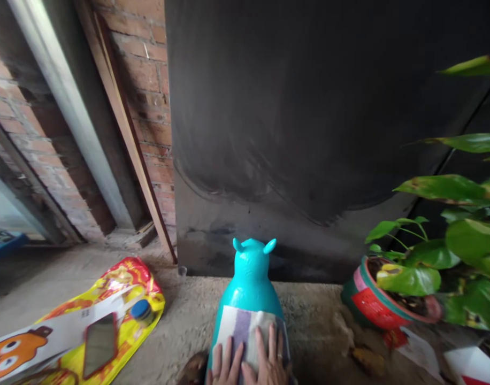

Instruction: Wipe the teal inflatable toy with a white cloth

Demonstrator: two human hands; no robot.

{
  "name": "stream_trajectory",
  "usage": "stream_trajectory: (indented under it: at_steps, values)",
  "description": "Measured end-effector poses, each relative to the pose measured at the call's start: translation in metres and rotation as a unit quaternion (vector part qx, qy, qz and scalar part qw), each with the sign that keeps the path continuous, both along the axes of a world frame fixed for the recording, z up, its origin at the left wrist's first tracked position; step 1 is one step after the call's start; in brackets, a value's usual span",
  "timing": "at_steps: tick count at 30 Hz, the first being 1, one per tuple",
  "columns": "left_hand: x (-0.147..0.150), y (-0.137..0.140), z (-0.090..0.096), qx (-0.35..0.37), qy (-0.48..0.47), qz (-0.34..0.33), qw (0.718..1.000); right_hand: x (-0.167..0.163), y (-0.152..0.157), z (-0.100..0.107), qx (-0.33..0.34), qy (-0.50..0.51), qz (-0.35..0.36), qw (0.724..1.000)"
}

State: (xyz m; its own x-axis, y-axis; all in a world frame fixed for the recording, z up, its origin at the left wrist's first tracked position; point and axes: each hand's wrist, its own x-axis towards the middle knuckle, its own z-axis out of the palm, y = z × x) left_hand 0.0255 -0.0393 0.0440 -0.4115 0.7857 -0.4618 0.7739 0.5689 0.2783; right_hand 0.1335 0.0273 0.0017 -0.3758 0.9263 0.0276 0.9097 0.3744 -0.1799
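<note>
A turquoise inflatable animal toy point(251, 278) with two small ears stands on the floor in front of me, its head toward the dark panel. Over its back lies a white and purple striped cloth point(242, 321). My left hand point(226, 366) rests on the cloth with its fingers spread. Beside it, my right hand point(269, 358) lies flat on the same cloth, fingers apart, and a ring shows on one finger. The lower parts of both hands are cut off by the frame's bottom edge.
A dark panel point(293, 133) leans against the brick wall point(143, 75). On the left floor, a yellow and red bag point(148, 283) bears a phone point(100, 345) and a blue-capped jar point(140, 310). A potted plant point(373, 305) stands right, near paper scraps point(421, 350). Wooden strips lean left.
</note>
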Motion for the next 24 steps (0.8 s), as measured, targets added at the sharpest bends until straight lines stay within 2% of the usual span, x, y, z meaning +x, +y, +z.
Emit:
stream_trajectory:
  at_steps: [4, 10, 13, 16, 18, 20, 22, 24]
  values:
    - [-0.015, 0.022, 0.003, -0.041, -0.022, 0.003, 0.999, -0.017, 0.031, 0.001, -0.031, 0.006, 0.025, 0.999]
    - [-0.038, 0.058, 0.004, 0.003, -0.058, 0.029, 0.998, -0.044, 0.069, 0.006, -0.025, 0.009, 0.014, 1.0]
    - [-0.042, 0.058, 0.004, 0.016, -0.063, 0.02, 0.998, -0.052, 0.072, 0.009, -0.026, 0.035, 0.019, 0.999]
    - [-0.04, 0.044, 0.008, 0.039, -0.067, 0.017, 0.997, -0.052, 0.061, 0.014, -0.03, 0.04, -0.008, 0.999]
    - [-0.037, 0.038, 0.018, 0.059, -0.054, 0.024, 0.997, -0.044, 0.047, 0.021, -0.03, 0.043, -0.02, 0.998]
    - [-0.036, 0.046, 0.037, 0.09, -0.026, 0.024, 0.995, -0.031, 0.029, 0.029, -0.016, 0.056, -0.005, 0.998]
    - [-0.038, 0.075, 0.063, 0.134, 0.003, 0.019, 0.991, -0.017, 0.007, 0.037, -0.003, 0.07, 0.023, 0.997]
    - [-0.043, 0.119, 0.091, 0.176, 0.026, 0.018, 0.984, -0.007, -0.013, 0.043, -0.001, 0.074, 0.042, 0.996]
